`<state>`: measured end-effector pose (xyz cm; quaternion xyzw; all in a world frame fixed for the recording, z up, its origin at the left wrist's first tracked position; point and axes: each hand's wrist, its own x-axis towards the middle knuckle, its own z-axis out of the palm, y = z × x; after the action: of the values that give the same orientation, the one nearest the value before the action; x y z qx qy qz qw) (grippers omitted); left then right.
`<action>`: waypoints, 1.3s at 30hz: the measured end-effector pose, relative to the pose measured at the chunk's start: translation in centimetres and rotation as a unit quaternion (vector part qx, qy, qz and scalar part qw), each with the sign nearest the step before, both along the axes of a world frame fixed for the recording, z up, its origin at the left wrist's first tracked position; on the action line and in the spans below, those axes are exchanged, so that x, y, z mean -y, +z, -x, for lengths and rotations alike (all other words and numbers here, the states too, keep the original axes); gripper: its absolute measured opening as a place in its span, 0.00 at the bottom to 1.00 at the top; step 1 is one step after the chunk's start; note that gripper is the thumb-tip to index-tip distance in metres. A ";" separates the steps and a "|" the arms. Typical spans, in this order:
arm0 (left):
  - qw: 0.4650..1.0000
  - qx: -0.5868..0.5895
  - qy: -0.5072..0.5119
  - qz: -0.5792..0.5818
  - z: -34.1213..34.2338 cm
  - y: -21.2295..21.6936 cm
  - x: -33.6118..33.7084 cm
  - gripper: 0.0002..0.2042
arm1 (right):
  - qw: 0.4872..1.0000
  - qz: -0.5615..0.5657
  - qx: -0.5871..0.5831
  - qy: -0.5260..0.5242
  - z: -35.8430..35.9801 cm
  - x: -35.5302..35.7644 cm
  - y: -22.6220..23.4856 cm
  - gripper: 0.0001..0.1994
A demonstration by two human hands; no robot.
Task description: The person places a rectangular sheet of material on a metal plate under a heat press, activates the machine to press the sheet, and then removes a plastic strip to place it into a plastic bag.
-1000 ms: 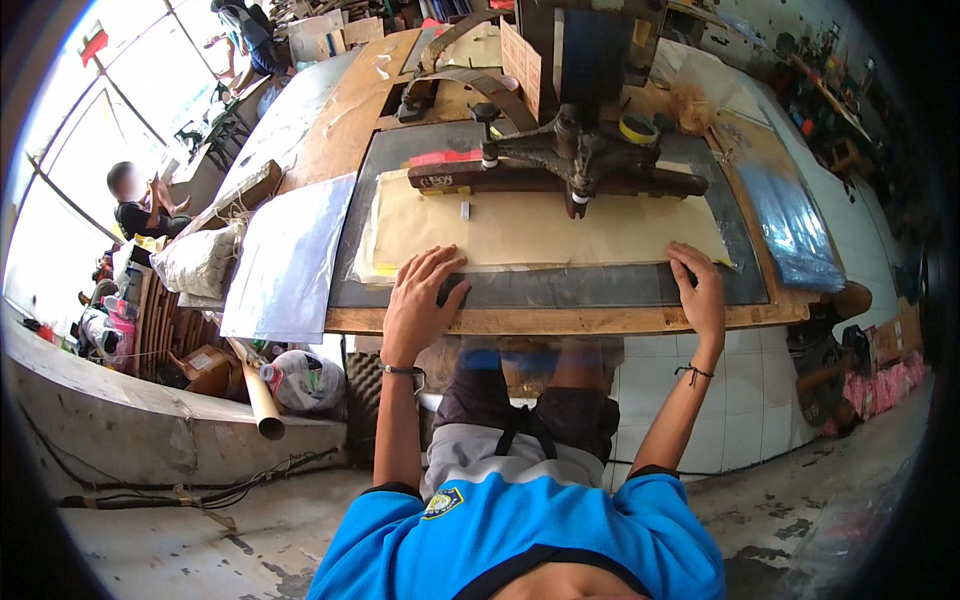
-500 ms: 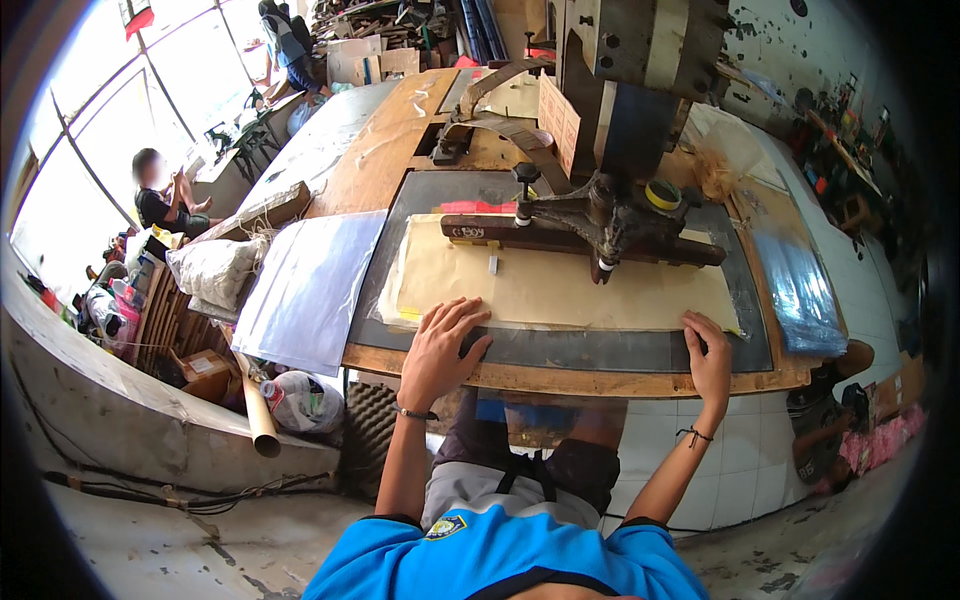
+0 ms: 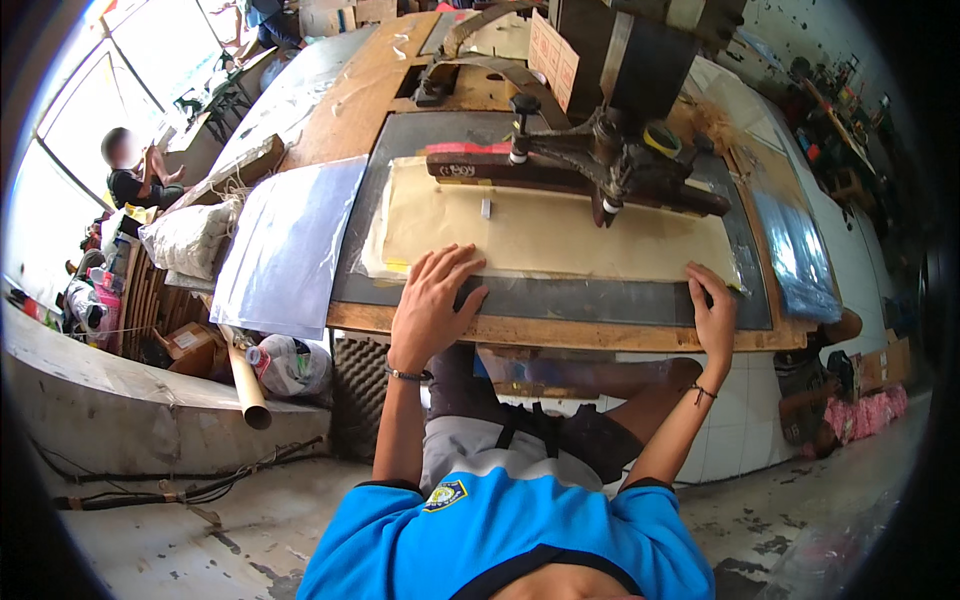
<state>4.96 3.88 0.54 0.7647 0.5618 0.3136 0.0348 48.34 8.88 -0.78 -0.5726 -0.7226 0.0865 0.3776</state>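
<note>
My left hand (image 3: 436, 300) lies flat with its fingers spread at the near left edge of a pale yellow sheet (image 3: 590, 236). At the sheet's near right corner, my right hand (image 3: 712, 312) rests with fingers slightly bent and the thumb apart, holding nothing. The sheet lies on a dark grey work plate (image 3: 580, 304), with clear film showing around its edges. Over the sheet's far part runs a long dark bar (image 3: 560, 186), fixed under the machine's metal clamp (image 3: 604, 150). A small white tab (image 3: 486, 208) sits on the sheet between my hands and the bar.
Clear plastic sheets (image 3: 290, 245) lie left of the plate, and a stack of clear bluish film (image 3: 797, 265) lies right. A tape roll (image 3: 662, 140) sits on the machine. Below left are a cardboard tube (image 3: 248, 385) and a filled plastic bag (image 3: 295, 368). Another person (image 3: 135, 175) sits far left.
The view has tilted down, so the table appears higher. My right leg has swung outward to the right. Both hands stay at about the same places along the sheet's near edge.
</note>
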 end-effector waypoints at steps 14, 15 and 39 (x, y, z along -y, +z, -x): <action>1.000 -0.011 -0.005 -0.004 -0.3 -0.3 -0.2 0.17 | 0.980 -0.020 0.184 0.069 11.7 -0.1 0.0 0.26; 1.000 -0.010 -0.002 -0.005 -0.1 -0.3 0.1 0.17 | 0.971 -0.024 0.233 0.048 12.2 0.2 -0.5 0.28; 0.997 0.050 -0.050 0.014 -0.3 0.5 -0.1 0.18 | 0.960 0.096 0.062 0.256 4.6 3.3 1.9 0.18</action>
<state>5.22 4.02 1.08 0.7744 0.5249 0.3418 0.0890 43.72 5.59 1.15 -0.4062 -0.8553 0.2137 0.2403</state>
